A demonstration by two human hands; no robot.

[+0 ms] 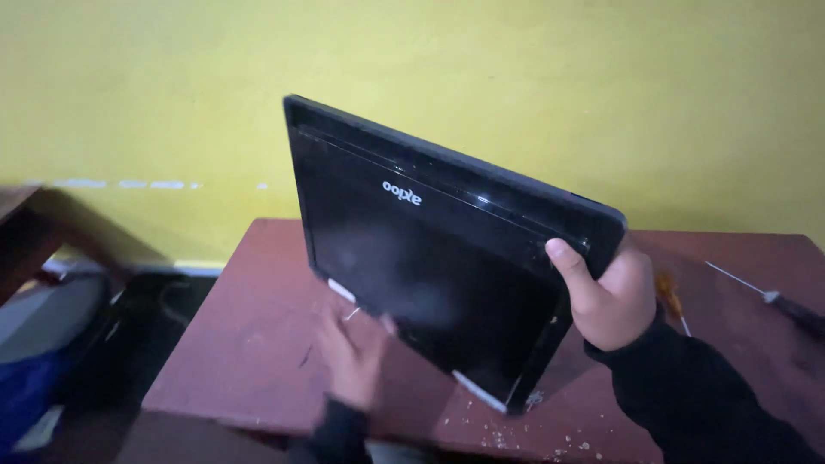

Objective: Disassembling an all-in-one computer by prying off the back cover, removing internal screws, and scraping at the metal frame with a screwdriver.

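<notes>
A black laptop (430,249) is held tilted up off a reddish-brown table (249,344), its dark glossy lid facing me. My right hand (606,296) is shut on the laptop's right edge, thumb across the lid. My left hand (352,357) is blurred below the laptop's lower left edge, fingers spread, touching or just under that edge. Both arms wear dark sleeves. The laptop's lower corner (516,404) nearly meets the table.
Two screwdrivers lie on the table to the right: an orange-handled one (670,301) behind my right hand and a dark-handled one (773,301) further right. Small pale crumbs (516,434) dot the table's front. A yellow wall (430,60) stands behind; dark clutter (77,344) fills the floor at left.
</notes>
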